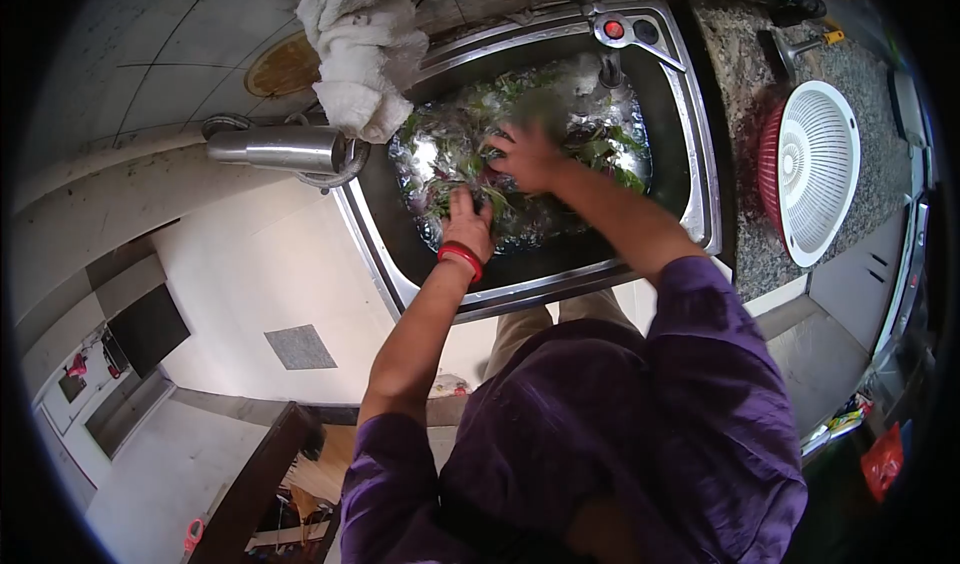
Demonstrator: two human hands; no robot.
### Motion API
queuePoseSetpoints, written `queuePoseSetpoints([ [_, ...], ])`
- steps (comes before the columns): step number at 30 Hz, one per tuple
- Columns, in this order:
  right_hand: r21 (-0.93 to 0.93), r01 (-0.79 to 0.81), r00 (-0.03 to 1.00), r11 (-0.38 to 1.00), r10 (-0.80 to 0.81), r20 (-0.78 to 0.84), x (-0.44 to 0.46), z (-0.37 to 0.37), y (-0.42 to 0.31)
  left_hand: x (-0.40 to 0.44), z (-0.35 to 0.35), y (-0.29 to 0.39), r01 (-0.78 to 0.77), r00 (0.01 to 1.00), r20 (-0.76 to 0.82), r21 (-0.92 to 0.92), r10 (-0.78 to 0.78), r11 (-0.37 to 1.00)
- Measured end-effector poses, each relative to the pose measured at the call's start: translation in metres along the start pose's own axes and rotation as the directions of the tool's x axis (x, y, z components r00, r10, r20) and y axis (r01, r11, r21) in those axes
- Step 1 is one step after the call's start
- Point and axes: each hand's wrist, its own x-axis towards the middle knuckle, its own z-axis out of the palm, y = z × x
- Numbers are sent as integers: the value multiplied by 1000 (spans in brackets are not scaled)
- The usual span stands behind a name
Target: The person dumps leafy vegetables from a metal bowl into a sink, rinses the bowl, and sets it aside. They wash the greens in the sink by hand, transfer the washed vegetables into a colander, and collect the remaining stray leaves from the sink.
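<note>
Leafy greens (465, 144) lie in the sink (708, 189), in the water, as a loose mass just in front of the person; it has no clear long axis, but its wider spread goes from left to right, along the long side of the sink. Nearer to the body is the left hand (468, 226), with a red band (461, 257) at its wrist: it touches the near left part of the leaves, palm down, with the fingers stretched out. Farther in, the right hand (530, 161) is over the middle of the mass, its visible fingers a little spread and pointing to the left. Whether either one pinches some leaves, I cannot tell. To the right, outside the rim, a white colander (822, 174) is on the speckled surface (728, 56), well apart from both hands; beyond the left far corner hangs a white towel (362, 44)
</note>
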Motion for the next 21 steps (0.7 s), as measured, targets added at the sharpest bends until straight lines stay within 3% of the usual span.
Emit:
queuePoseSetpoints([
  [1, -20, -55, 998, 998, 54, -25, 6, -6, 17, 2, 6, -12, -147, 988, -18, 224, 155, 963],
  [2, 13, -122, 992, 992, 122, -32, 2, -1, 20, 5, 8, -28, -173, 982, -23, 311, 190, 934],
  [4, 83, -252, 966, 964, 256, -45, -17, -25, 13, 15, -8, -39, 158, 987, -47, 21, -157, 987],
  [5, 59, -336, 936, 940, 340, -91, -22, -17, -1, 21, 1, -34, 298, 936, -132, -191, -326, 935],
  [6, 38, -416, 898, 909, 417, -142, -26, -8, -11, 22, -7, -10, 378, 922, -30, -146, -386, 914],
  [7, -4, -169, 977, 986, 167, -130, -29, 9, -20, 25, -15, 5, 246, 968, 62, -43, -243, 968],
  [8, -85, 67, 995, 994, -73, -69, -35, 18, -22, 24, -16, 14, 98, 979, 176, 47, -105, 994],
  [9, -165, 96, 995, 982, -88, 55, -43, 1, -20, 28, -4, 12, -68, 970, 241, 261, 3, 963],
  [10, -243, 133, 980, 961, -91, 175, -49, -17, -12, 31, -2, -2, -30, 986, 165, 231, -9, 973],
  [12, -94, -166, 986, 982, 163, -40, -42, -8, 29, 28, -11, -34, 47, 999, 7, 157, -48, 986],
  [13, 62, -366, 927, 929, 370, -67, -45, -9, 35, 25, -18, -33, 217, 971, -71, -133, -228, 967],
  [16, 42, -548, 828, 836, 549, -115, -27, -7, -6, 24, -5, 0, 20, 999, 34, -72, -18, 997],
  [17, -120, -393, 919, 912, 389, -59, -23, 4, -16, 22, -1, 15, -120, 986, 122, 74, 111, 990],
  [18, -144, -166, 976, 976, 184, 121, -24, 1, -14, 25, -3, 18, -230, 942, 262, 47, 210, 972],
  [20, -64, -96, 960, 993, 109, 257, -37, -28, 0, 26, -3, -4, -192, 960, 235, 142, 155, 971],
  [21, -2, -247, 940, 969, 240, 244, -24, -19, 26, 23, -8, -17, -41, 983, 181, 28, 35, 999],
])
